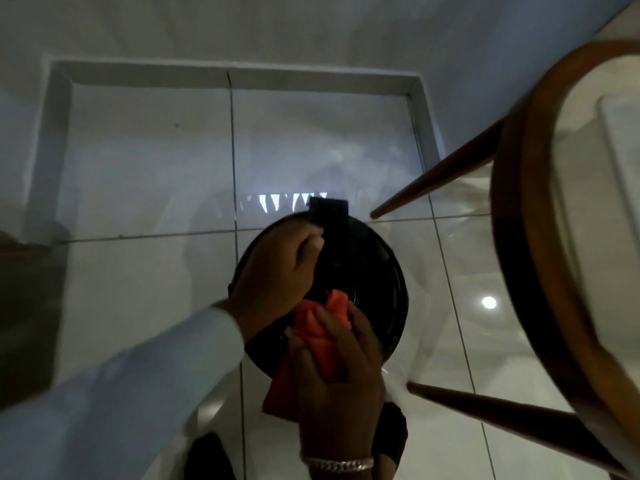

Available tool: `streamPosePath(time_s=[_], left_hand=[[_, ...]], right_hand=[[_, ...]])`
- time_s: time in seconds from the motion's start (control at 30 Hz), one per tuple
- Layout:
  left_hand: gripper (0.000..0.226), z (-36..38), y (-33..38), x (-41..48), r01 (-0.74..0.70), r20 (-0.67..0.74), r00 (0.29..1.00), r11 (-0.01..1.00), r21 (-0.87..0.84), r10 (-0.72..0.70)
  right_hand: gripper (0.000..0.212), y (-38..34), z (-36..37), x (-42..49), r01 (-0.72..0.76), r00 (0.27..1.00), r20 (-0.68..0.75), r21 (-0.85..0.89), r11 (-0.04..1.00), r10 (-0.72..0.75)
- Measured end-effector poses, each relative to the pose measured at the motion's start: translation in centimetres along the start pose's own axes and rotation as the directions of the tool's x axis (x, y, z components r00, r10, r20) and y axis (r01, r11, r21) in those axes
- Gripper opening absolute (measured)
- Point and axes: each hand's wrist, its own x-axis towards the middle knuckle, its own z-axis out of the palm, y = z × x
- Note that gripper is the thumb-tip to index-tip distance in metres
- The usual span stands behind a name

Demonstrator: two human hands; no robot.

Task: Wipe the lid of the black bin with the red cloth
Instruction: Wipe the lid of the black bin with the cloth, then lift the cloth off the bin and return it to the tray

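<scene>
A round black bin stands on the white tiled floor below me, and its glossy lid (374, 271) fills the middle of the view. My left hand (277, 271) rests on the lid's left side, fingers curled near the black hinge tab (328, 216) at the far edge. My right hand (341, 368), a silver bracelet on its wrist, grips the bunched red cloth (313, 341) and presses it against the lid's near edge. Part of the cloth hangs down past the rim.
A round wooden-framed table (540, 258) with a glass top rises on the right; two of its legs (440, 174) slant close to the bin. White floor tiles (149, 161) run to a wall recess at the back. A dark object (24, 306) sits at the left edge.
</scene>
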Motion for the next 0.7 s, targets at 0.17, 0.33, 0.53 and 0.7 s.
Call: streamPosePath(time_s=[0.17, 0.33, 0.53, 0.7], left_hand=[[0.063, -4.4, 8.7, -3.9, 0.613, 0.486, 0.790, 0.494, -0.617, -0.373], [0.071, -4.0, 17.9, -4.0, 0.484, 0.366, 0.875, 0.578, -0.657, -0.316], [0.048, 1.7, 27.5, -1.9, 0.395, 0.202, 0.912, 0.633, -0.666, -0.357], [0.039, 8.2, 32.5, 0.0, 0.378, 0.058, 0.916, 0.808, -0.451, -0.396]], right_hand=[[0.046, -6.0, -6.7, 4.4, 0.157, 0.987, -0.038, 0.059, 0.986, -0.155], [0.043, -10.7, -16.2, 7.4, 0.154, 0.988, -0.020, 0.325, 0.933, -0.156], [0.067, -9.4, -27.6, 13.2, -0.171, 0.985, 0.087, 0.495, 0.852, 0.146], [0.056, -5.7, -30.8, 17.6, -0.113, 0.981, -0.113, 0.314, 0.943, 0.156]])
